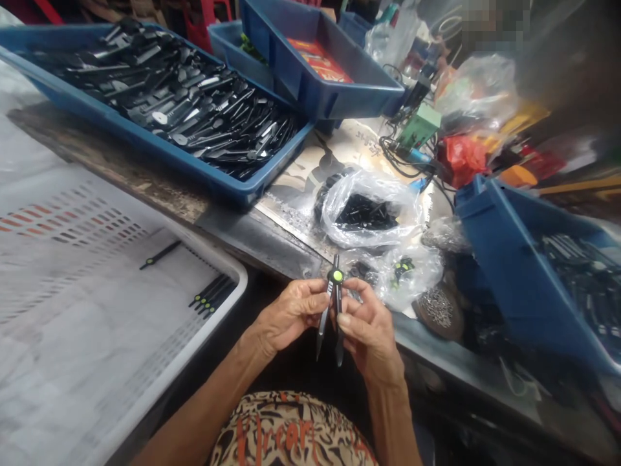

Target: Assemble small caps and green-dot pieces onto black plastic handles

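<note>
A black drawing compass with a yellow-green round cap at its hinge is held between my two hands, its legs slightly apart and pointing down toward me. My left hand pinches the left leg between thumb and fingers. On the other leg, my right hand has its thumb and fingertips closed. Just beyond my hands, a clear plastic bag full of small black parts lies on the workbench. A smaller plastic bag with black and green pieces sits by my right hand.
A blue tray heaped with black compass parts stands at back left. At left, a white plastic basket holds several finished-looking compasses. A dish of small metal pieces and a blue bin are on the right.
</note>
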`<state>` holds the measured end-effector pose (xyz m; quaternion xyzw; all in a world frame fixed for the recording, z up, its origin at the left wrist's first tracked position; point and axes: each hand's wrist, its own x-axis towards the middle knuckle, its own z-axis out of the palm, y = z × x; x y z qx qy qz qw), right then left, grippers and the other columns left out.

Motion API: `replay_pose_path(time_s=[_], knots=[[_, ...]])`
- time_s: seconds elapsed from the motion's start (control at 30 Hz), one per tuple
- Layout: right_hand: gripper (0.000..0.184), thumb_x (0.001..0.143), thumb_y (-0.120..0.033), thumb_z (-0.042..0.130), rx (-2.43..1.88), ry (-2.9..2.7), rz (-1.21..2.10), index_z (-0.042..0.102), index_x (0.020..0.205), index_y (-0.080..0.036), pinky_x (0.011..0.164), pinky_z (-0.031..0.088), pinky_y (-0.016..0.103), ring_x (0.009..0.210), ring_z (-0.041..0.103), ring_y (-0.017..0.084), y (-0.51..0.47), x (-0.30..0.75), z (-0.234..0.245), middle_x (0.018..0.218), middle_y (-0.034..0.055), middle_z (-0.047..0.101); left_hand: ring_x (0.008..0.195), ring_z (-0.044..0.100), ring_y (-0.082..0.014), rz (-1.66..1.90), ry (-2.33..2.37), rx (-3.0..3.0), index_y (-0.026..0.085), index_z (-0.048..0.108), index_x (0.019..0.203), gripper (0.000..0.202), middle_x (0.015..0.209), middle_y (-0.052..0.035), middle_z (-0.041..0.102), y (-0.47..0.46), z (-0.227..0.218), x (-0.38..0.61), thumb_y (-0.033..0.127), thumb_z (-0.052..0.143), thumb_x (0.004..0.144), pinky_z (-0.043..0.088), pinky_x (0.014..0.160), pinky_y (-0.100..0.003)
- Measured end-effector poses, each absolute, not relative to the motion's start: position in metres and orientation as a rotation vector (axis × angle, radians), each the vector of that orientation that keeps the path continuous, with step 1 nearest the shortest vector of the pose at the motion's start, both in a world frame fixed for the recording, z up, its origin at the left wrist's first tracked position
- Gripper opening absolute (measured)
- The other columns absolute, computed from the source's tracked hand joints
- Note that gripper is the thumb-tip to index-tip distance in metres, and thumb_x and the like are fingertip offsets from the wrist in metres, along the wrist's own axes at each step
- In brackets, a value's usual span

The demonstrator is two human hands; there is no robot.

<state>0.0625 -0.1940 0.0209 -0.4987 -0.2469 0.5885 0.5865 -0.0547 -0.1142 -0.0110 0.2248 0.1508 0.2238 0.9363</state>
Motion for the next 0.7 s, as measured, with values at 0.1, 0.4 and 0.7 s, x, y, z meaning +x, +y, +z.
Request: replay_pose_path(time_s=[0.1,0.4,0.7], knots=[[0.042,0.070,-0.025,0.069,-1.184,-0.593,1.375,0.046,0.105,-0.024,0.035,0.021,0.012,0.041,0.027,0.003,-0.193,0.061,0.022,0.062,-0.0075,0.045,0.053,0.048,-0.0054,0.467,0.324,0.491,0.008,0.068,0.091,0.035,0.065,-0.0018,0.055,-0.115,-0.014,-0.054,0.030,0.077,0.066,0.035,0.049,-0.015],[0.040,0.073,-0.023,0.068,-1.191,-0.629,1.350,0.047,0.106,-0.023,0.035,0.021,0.012,0.042,0.027,0.003,-0.196,0.059,0.021,0.062,-0.0081,0.042,0.051,0.034,-0.0021,0.517,0.339,0.567,0.007,0.067,0.089,0.033,0.066,0.0001,0.049,-0.120,-0.015,-0.052,0.030,0.076,0.067,0.020,0.045,-0.015],[0.033,0.081,-0.026,0.063,-1.315,-0.858,1.231,0.047,0.110,-0.024,0.041,0.029,0.015,0.047,0.036,0.005,-0.200,0.062,0.013,0.064,-0.0071,0.045,0.055,0.036,-0.0063,0.610,0.593,1.024,0.012,0.061,0.088,0.017,0.067,0.0019,0.049,-0.126,0.005,-0.061,0.026,0.052,0.085,0.029,0.050,-0.018]])
